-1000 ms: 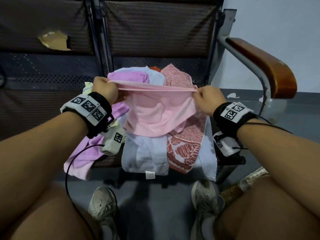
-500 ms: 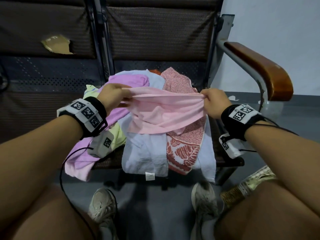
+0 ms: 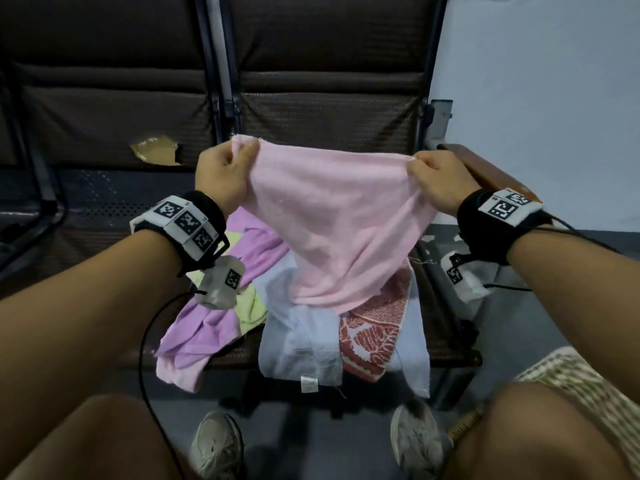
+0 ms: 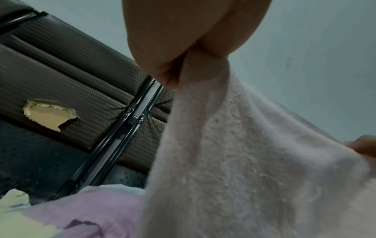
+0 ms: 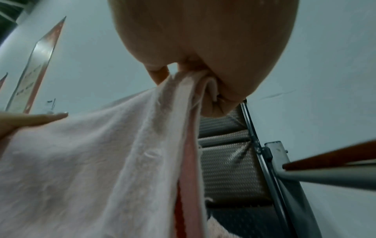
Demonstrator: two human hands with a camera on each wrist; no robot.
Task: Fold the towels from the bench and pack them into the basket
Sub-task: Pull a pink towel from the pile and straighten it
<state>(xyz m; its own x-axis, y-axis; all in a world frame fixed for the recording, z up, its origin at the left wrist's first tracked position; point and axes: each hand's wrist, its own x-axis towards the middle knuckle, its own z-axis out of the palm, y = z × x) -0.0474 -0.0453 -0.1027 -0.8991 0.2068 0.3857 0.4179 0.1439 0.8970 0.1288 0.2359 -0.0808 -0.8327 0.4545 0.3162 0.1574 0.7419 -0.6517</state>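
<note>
A pale pink towel hangs spread between my two hands above the bench seat. My left hand pinches its upper left corner, and my right hand pinches the upper right corner. The left wrist view shows the pink towel bunched in my left hand. In the right wrist view the pink towel and its hem run into my right hand. Under it lie a lilac towel, a yellow-green towel, a light blue towel and a red-patterned towel. No basket is in view.
The bench has dark padded backrests, one with a torn patch. A wooden armrest on a metal frame sits just behind my right hand. My knees and shoes are on the grey floor below.
Both hands have lifted the pink towel up off the pile and stretched it wide; it now hangs in the air, its lower edge still on the heap.
</note>
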